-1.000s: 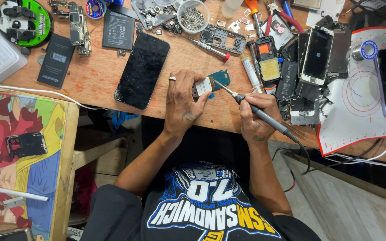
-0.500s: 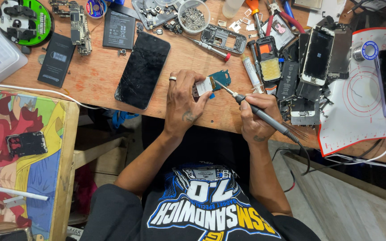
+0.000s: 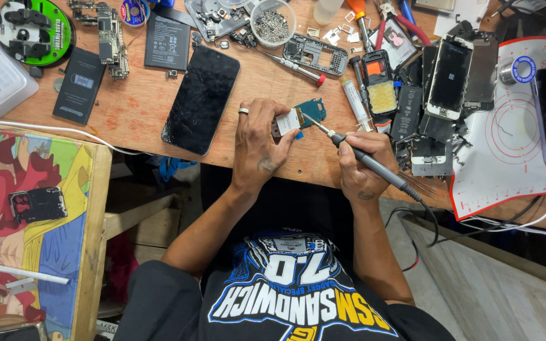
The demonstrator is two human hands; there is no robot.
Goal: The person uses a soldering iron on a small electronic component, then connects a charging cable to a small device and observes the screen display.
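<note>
My left hand (image 3: 258,144), with a ring on one finger, pinches a small teal circuit board (image 3: 301,115) against the wooden workbench (image 3: 134,107). My right hand (image 3: 363,158) grips a dark soldering iron (image 3: 374,163) like a pen. Its metal tip touches the board's upper edge. The iron's cable trails off to the lower right. A black phone screen (image 3: 201,99) lies face up just left of my left hand.
Phone batteries (image 3: 167,41), a bowl of screws (image 3: 272,21), a screwdriver (image 3: 295,66), phone frames and disassembled phones (image 3: 448,79) crowd the bench. A white-and-red mat (image 3: 507,145) lies at right, a green round tool (image 3: 33,31) top left, a colourful board (image 3: 26,221) lower left.
</note>
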